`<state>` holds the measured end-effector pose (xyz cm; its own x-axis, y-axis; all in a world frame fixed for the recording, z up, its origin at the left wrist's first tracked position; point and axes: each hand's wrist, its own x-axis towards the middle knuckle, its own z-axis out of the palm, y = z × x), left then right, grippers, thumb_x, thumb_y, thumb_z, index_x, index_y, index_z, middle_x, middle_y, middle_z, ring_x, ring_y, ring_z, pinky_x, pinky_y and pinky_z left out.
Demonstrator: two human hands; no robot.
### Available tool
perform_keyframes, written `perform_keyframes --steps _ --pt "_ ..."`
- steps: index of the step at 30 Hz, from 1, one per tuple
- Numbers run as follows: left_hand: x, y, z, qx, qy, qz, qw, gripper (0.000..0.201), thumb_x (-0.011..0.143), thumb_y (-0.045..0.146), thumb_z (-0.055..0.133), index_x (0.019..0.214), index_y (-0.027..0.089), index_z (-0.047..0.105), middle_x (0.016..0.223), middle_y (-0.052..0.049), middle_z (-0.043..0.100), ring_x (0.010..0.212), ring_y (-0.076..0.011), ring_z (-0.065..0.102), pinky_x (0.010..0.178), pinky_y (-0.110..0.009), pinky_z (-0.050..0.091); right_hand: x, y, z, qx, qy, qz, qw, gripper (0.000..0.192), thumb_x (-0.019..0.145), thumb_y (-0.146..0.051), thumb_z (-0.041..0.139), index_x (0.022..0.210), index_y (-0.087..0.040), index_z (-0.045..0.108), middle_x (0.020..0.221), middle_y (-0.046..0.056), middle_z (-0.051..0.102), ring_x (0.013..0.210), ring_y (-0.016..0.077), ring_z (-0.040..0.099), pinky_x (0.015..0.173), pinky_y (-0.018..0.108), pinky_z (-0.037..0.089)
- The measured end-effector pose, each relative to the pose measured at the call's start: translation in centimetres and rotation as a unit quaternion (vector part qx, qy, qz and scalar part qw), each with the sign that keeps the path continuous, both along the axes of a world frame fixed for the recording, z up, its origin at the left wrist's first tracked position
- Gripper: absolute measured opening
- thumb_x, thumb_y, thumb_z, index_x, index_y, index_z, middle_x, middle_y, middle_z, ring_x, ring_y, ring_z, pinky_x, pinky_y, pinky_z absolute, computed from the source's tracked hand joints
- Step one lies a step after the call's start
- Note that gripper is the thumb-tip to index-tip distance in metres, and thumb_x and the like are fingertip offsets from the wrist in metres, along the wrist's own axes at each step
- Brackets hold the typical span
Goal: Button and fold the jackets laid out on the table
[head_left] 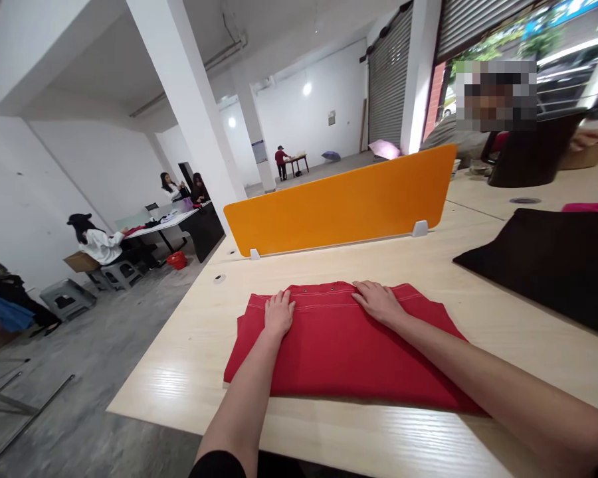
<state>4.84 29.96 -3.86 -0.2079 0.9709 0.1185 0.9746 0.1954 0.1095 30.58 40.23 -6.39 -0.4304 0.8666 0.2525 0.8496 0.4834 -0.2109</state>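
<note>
A folded piece of red cloth lies flat on the pale wooden table in front of me. Two lines of white stitching and small metal studs or eyelets run along its far edge. My left hand rests on the far left part of the cloth, fingers stretched toward that edge. Farther right, my right hand lies palm down, its fingertips on the stitched edge. Both hands are open and hold nothing; the cloth between them is in plain sight.
An orange divider stands across the table just beyond the cloth. To the right lies black cloth. Behind it are a dark brown container and a co-worker with a blurred face. Other people work at tables at the left and back.
</note>
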Motion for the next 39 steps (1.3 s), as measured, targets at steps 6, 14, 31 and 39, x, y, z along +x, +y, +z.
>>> perform_keyframes --steps 6,14,31,39 --pt "-1.2 0.8 0.6 0.007 -0.002 0.019 1.0 0.029 0.094 0.026 0.036 0.119 0.021 0.05 0.121 -0.008 0.058 0.112 -0.0185 0.052 0.095 -0.031 0.04 0.2 1.4 1.4 0.03 -0.006 0.042 0.999 0.024 0.088 -0.034 0.044 0.097 -0.02 0.062 0.106 0.011 0.064 0.104 0.0269 0.055 0.088 0.043 0.038" --pt "-2.3 1.7 2.7 -0.019 -0.004 -0.028 0.999 0.013 0.089 0.03 0.048 0.097 0.026 0.057 0.111 -0.002 0.06 0.107 -0.0176 0.054 0.09 -0.03 0.04 0.3 3.4 2.7 -0.101 0.012 0.053 0.993 0.024 0.087 -0.041 0.047 0.086 -0.022 0.062 0.091 0.006 0.069 0.085 0.0225 0.062 0.066 0.029 0.04" --pt "1.3 1.0 1.3 0.099 0.06 0.027 0.993 0.036 0.093 0.018 0.026 0.121 0.018 0.05 0.129 -0.014 0.052 0.125 -0.0238 0.042 0.115 -0.047 0.015 -1.2 1.0 0.8 0.063 -0.018 -0.01 0.998 0.026 0.095 -0.029 0.033 0.102 -0.02 0.056 0.099 0.01 0.068 0.091 0.0238 0.06 0.077 0.034 0.037" --pt "3.5 0.0 -0.5 -0.019 0.01 -0.123 0.992 0.059 0.091 0.06 0.021 0.143 0.035 0.034 0.156 0.001 0.025 0.143 -0.0356 0.01 0.113 -0.06 0.014 -1.8 -0.3 1.9 0.129 0.044 0.028 0.99 0.036 0.093 -0.022 0.03 0.117 -0.02 0.057 0.128 0.013 0.058 0.125 0.027 0.045 0.108 0.057 0.014"
